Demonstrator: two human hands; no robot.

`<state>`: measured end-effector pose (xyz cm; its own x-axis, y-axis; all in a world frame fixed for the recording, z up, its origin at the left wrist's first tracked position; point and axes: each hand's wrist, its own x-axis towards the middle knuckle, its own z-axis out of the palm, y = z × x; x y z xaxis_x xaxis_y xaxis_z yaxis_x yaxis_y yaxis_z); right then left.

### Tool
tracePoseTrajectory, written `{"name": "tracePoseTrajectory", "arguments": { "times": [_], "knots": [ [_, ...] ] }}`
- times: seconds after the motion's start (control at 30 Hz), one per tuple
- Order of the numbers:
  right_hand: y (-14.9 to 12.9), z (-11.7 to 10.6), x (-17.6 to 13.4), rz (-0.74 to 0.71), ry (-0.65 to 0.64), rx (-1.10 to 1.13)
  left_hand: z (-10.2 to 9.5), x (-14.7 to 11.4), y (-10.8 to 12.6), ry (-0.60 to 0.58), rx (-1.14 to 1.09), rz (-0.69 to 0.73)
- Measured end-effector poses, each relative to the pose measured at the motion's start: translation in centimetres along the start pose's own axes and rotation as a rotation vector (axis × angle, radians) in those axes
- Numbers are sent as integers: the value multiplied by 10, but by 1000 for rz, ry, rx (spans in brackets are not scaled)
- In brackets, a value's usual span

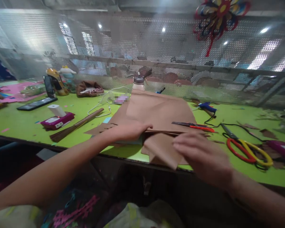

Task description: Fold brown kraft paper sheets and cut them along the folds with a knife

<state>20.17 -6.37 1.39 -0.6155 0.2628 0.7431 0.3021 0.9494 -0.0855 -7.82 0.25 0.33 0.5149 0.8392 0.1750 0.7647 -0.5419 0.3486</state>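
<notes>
Large sheets of brown kraft paper (pixel 159 107) lie stacked in front of me, overhanging the table's front edge. At the stack's near edge, my left hand (pixel 131 131) is closed on the brown paper, thumb uppermost; its other fingers are mostly hidden. A smaller curled piece of brown paper (pixel 162 147) sticks out toward me below the stack. Against its right side is my right hand (pixel 201 153), fingers bent and blurred by motion, so its grip is unclear. Small orange-handled scissors (pixel 199 127) rest on the stack's right edge.
Large scissors with red and yellow handles (pixel 249 150) lie right, near a blue glue gun (pixel 207 107) and its cable. Left are a bundle of brown strips (pixel 77 125), a purple power strip (pixel 57 121) and a phone (pixel 37 103). A bottle (pixel 138 83) stands behind the paper.
</notes>
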Motion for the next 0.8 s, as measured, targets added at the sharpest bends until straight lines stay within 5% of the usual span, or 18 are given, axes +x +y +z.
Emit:
{"name": "tracePoseTrajectory", "arguments": {
  "times": [0.1, 0.3, 0.57, 0.7, 0.8],
  "knots": [
    [3, 17, -27, -79, -160, -150, -4, 4, 1, -101, 8, 56],
    [26, 41, -36, 15, -285, -322, -5, -9, 12, -188, 79, 124],
    [-12, 8, -35, 144, -164, -87, -14, -23, 18, -241, 182, 188],
    [29, -15, -26, 243, -153, -150, -19, -8, 4, -234, 197, 176],
    [81, -25, -23, 352, -291, -245, -24, 5, -10, -259, 245, 182]
  ]
}}
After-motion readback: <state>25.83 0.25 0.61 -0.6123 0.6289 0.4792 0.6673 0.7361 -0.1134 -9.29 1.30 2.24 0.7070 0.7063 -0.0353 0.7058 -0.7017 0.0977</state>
